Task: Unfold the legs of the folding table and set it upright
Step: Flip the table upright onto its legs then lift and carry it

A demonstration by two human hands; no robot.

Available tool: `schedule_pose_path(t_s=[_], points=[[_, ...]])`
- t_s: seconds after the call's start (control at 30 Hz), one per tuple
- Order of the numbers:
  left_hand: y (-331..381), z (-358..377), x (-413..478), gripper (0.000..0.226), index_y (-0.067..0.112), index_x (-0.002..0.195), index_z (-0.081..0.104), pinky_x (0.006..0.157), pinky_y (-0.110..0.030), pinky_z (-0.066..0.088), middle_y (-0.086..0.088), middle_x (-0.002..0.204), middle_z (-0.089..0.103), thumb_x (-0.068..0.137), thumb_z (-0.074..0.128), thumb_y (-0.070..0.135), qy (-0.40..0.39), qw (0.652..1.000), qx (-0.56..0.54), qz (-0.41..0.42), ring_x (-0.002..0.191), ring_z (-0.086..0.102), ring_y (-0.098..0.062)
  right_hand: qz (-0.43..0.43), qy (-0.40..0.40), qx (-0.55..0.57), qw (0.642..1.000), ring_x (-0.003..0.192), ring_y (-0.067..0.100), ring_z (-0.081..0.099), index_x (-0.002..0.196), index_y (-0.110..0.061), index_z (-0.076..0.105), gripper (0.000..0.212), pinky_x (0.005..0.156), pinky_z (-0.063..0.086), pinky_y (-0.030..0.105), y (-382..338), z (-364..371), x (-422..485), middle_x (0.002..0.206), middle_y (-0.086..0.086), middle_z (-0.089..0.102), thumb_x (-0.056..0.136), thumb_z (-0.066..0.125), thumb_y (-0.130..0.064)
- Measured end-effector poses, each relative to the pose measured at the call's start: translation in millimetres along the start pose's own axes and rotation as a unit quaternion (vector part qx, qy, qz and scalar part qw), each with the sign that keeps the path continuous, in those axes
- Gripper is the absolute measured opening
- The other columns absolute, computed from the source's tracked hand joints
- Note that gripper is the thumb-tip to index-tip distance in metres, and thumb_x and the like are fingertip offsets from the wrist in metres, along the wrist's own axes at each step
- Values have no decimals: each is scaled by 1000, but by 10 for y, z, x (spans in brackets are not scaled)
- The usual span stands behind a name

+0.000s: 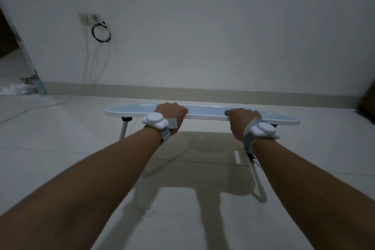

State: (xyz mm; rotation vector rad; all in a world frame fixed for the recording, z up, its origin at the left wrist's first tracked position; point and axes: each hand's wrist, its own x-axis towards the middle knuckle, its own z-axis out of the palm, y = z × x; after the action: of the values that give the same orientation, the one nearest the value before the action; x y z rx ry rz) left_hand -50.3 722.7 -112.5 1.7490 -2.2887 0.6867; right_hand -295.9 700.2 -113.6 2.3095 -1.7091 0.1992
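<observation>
The folding table (205,111) has a light blue top with a white rim and is seen almost edge-on, top side up, over the tiled floor. My left hand (171,113) grips its near edge left of the middle. My right hand (240,119) grips the same edge further right. A white leg (124,129) hangs down unfolded under the left end. Another white leg (256,170) shows under the right end, partly hidden behind my right forearm. I cannot tell whether the leg feet touch the floor.
A white wall with a beige skirting board (182,90) runs behind the table. A socket with a coiled black cable (100,32) hangs on the wall at left, and a cord trails across the floor. A doorway (10,46) opens at far left.
</observation>
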Motion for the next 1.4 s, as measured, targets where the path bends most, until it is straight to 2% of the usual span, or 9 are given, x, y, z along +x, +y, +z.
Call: schedule_pose_path(t_s=[0.1, 0.2, 0.4, 0.53, 0.63, 0.7, 1.1, 1.3, 1.4], points=[[69, 33, -106, 33, 26, 109, 67, 60, -29, 38, -6, 92, 71, 85, 50, 13, 17, 1000, -1, -23, 78, 67, -30, 10, 17, -4, 1000, 88, 24, 65, 105, -31, 60, 35, 79, 42, 37, -1, 33, -128, 98, -4, 68, 78, 53, -10], [113, 51, -251, 34, 28, 111, 66, 63, -32, 44, -6, 92, 72, 84, 51, 12, 27, 999, -12, -38, 78, 67, -31, 14, 35, 4, 999, 91, 26, 65, 105, -28, 59, 34, 81, 40, 38, -55, 71, -283, 100, -2, 68, 80, 53, -6], [234, 55, -540, 33, 28, 116, 61, 72, -35, 49, -3, 98, 72, 89, 48, 16, 32, 997, -31, -66, 86, 66, -29, 19, 59, 23, 998, 108, 25, 62, 115, -25, 57, 35, 92, 40, 44, -155, 144, -585, 118, -2, 65, 86, 49, -9], [307, 70, -711, 47, 27, 133, 50, 85, -42, 47, -1, 122, 66, 90, 44, 10, 11, 997, -45, -69, 105, 61, -31, 28, 55, 16, 998, 119, 27, 55, 129, -24, 51, 44, 98, 37, 49, -231, 198, -772, 133, -1, 58, 89, 50, -7], [361, 111, -828, 54, 25, 141, 41, 98, -48, 42, 4, 144, 51, 91, 41, 5, -20, 996, -53, -69, 124, 50, -33, 36, 36, 11, 999, 129, 28, 49, 140, -23, 42, 53, 104, 35, 52, -271, 246, -894, 145, -1, 49, 91, 50, -6], [392, 132, -904, 56, 24, 143, 37, 103, -50, 39, 5, 150, 43, 91, 39, 3, -29, 996, -54, -66, 130, 44, -34, 40, 34, 9, 999, 132, 28, 45, 143, -23, 38, 55, 105, 34, 52, -300, 262, -980, 148, -1, 45, 92, 50, -5], [617, 273, -1328, 62, 22, 152, 15, 111, -59, 24, 5, 161, 19, 96, 35, 6, -74, 994, -43, -61, 143, 22, -40, 57, 41, -6, 998, 134, 31, 38, 145, -20, 37, 59, 99, 31, 48, -466, 455, -1412, 149, 0, 41, 89, 46, -2], [679, 316, -1562, 67, 23, 154, 9, 113, -59, 20, 6, 162, 13, 96, 43, 18, -88, 994, -41, -46, 145, 16, -40, 59, 25, -14, 998, 137, 31, 34, 146, -19, 35, 63, 99, 33, 47, -530, 532, -1621, 149, 0, 39, 87, 49, -1], [656, 300, -1575, 68, 24, 154, 8, 114, -58, 19, 6, 162, 13, 96, 43, 24, -104, 993, -46, -36, 146, 14, -39, 57, 15, -4, 998, 138, 31, 33, 146, -20, 36, 62, 102, 32, 49, -519, 519, -1627, 150, 1, 39, 87, 54, -8]])
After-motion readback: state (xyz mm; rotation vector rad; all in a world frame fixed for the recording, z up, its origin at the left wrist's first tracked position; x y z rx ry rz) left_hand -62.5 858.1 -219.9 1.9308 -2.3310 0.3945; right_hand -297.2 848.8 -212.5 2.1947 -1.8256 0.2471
